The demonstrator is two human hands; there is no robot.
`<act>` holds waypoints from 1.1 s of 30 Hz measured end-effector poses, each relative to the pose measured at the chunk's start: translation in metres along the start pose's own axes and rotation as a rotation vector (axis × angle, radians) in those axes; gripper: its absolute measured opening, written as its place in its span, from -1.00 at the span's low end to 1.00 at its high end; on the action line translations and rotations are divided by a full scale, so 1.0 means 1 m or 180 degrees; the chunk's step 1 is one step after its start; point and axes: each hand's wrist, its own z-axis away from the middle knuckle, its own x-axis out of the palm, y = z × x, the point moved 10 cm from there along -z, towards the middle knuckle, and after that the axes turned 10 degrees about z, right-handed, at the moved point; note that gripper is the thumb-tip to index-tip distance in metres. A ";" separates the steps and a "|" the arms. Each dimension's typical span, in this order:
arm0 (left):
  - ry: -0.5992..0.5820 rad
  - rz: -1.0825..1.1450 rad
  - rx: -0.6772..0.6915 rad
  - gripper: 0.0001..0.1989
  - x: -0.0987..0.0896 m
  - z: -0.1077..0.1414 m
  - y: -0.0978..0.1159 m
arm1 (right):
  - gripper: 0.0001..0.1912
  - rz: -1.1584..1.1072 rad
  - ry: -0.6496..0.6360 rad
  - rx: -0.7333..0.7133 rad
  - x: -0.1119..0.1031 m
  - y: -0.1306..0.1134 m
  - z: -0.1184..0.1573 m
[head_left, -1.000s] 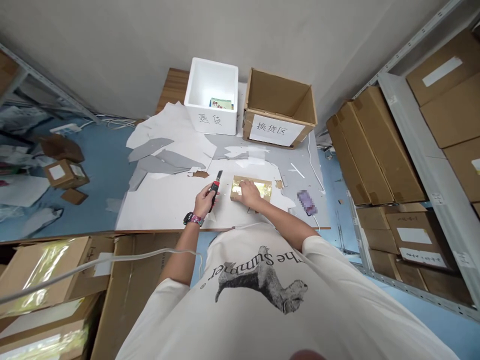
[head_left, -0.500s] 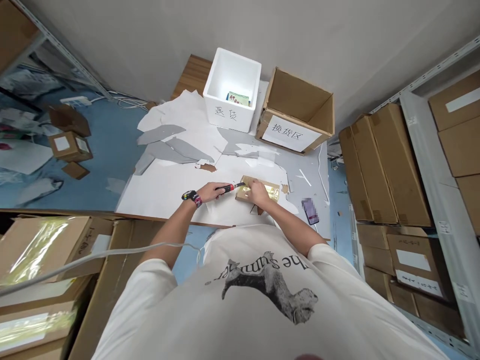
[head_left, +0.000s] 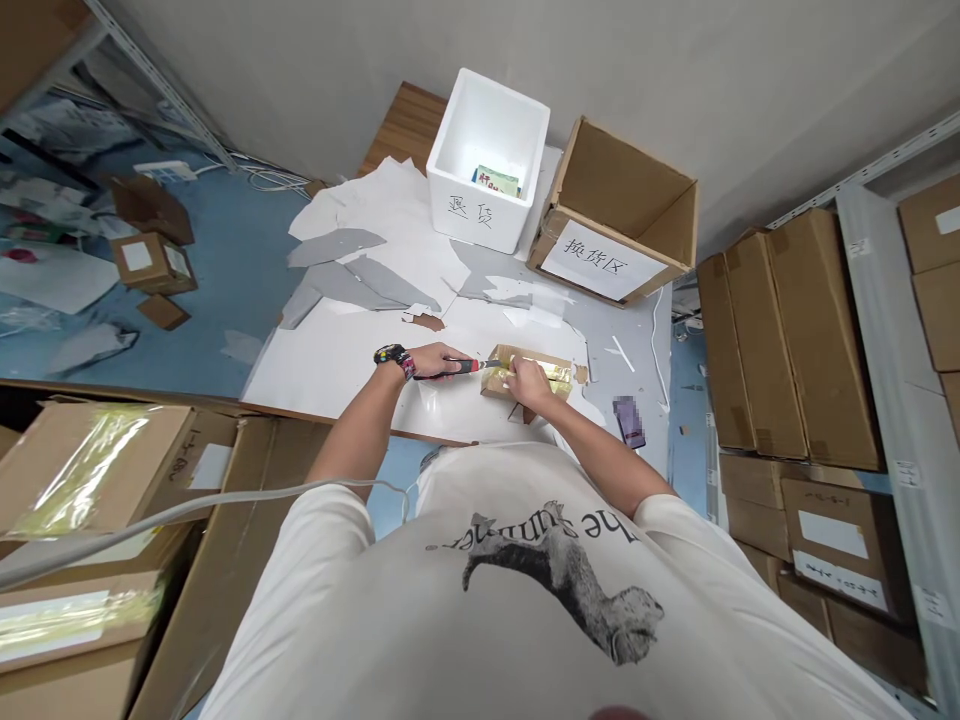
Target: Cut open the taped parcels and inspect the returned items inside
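My left hand (head_left: 436, 361), with a dark wristband, is wrapped round the red and black handle of a utility knife (head_left: 466, 367). The knife lies nearly level, and its blade end meets the left end of a small cardboard box (head_left: 559, 369). Shiny yellowish tape runs along the top of this box. My right hand (head_left: 530, 382) is closed on the near side of the box, its fingertips at the tape close to the blade. Those fingers partly hide the box top. How far the blade goes in cannot be made out.
At the back of the table (head_left: 337, 355) stand a white foam box (head_left: 480, 215) holding a green packet and an open cardboard box (head_left: 611, 255). A phone (head_left: 629, 422) lies at the right. Stacked cartons (head_left: 795, 340) flank the right side; a cable (head_left: 225, 495) crosses at left.
The view has shifted slightly, moving the table to the right in the picture. My right fingers sit a little differently on the box, and more of its taped top shows. Both holds remain.
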 end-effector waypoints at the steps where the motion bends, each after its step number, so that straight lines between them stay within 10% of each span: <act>1: -0.0023 0.0033 0.0000 -0.26 0.001 -0.001 0.001 | -0.93 0.0017 0.0003 -0.0013 0.001 0.000 0.001; 33: 0.0547 0.0629 0.0028 -0.30 0.042 -0.003 -0.016 | -0.92 0.0209 0.0392 -0.0505 -0.011 0.014 0.006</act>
